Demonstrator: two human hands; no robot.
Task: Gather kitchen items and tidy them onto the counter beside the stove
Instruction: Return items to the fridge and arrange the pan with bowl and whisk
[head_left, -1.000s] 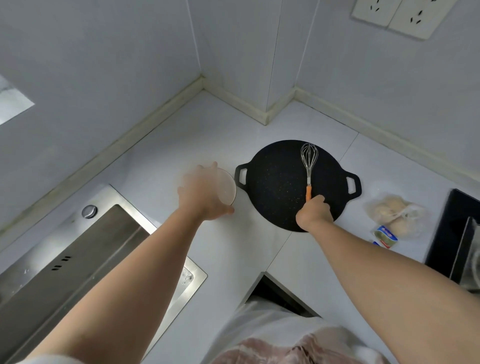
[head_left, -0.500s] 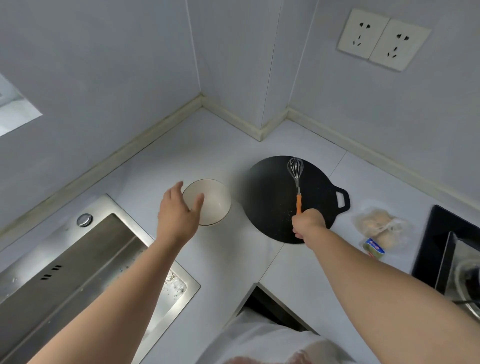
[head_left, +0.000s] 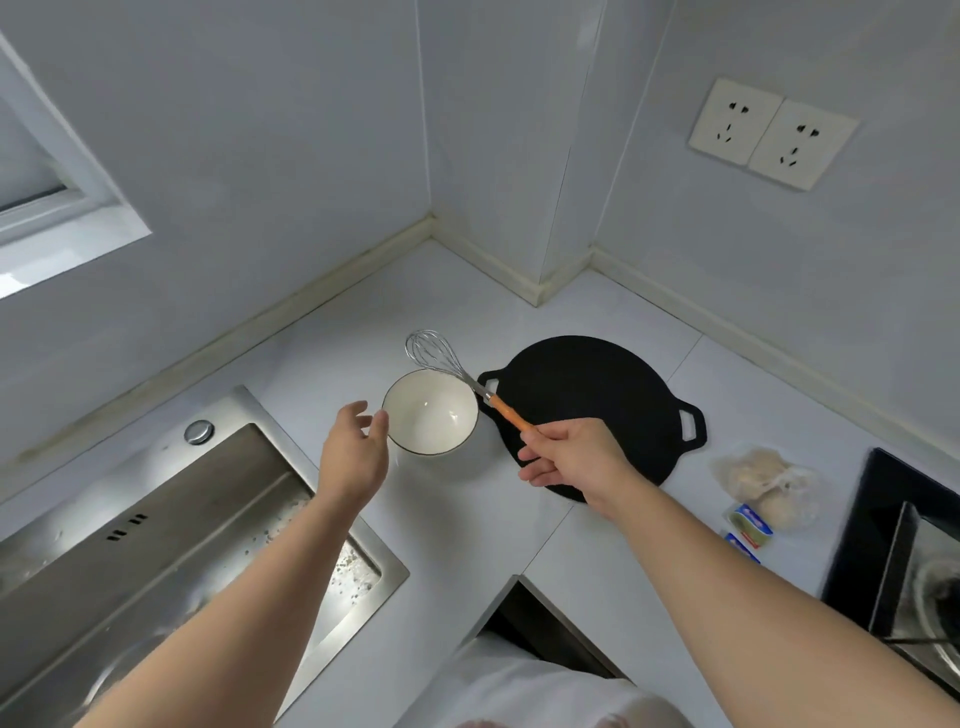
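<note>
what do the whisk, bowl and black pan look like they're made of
The whisk has shiny metal wires, likely steel, and an orange handle, maybe plastic. The bowl is glossy white with a dark rim, probably glazed ceramic. The pan is matte black without shine, likely coated metal.

Head camera looks steeply down at the counter (head_left: 447, 519) corner.

Left arm (head_left: 218, 623) and right arm (head_left: 753, 597) both bare along whole visible length, wrist to frame edge. Left hand (head_left: 353, 457) bare; right hand (head_left: 576, 460) bare. Torso at bottom centre in white top (head_left: 540, 686): plain soft cloth, smooth, rounded, few shallow folds. Pinkish patch (head_left: 483, 724) at top's lowest visible edge, blurred; print or separate cloth, cannot tell. Rest of body out of frame.
</note>
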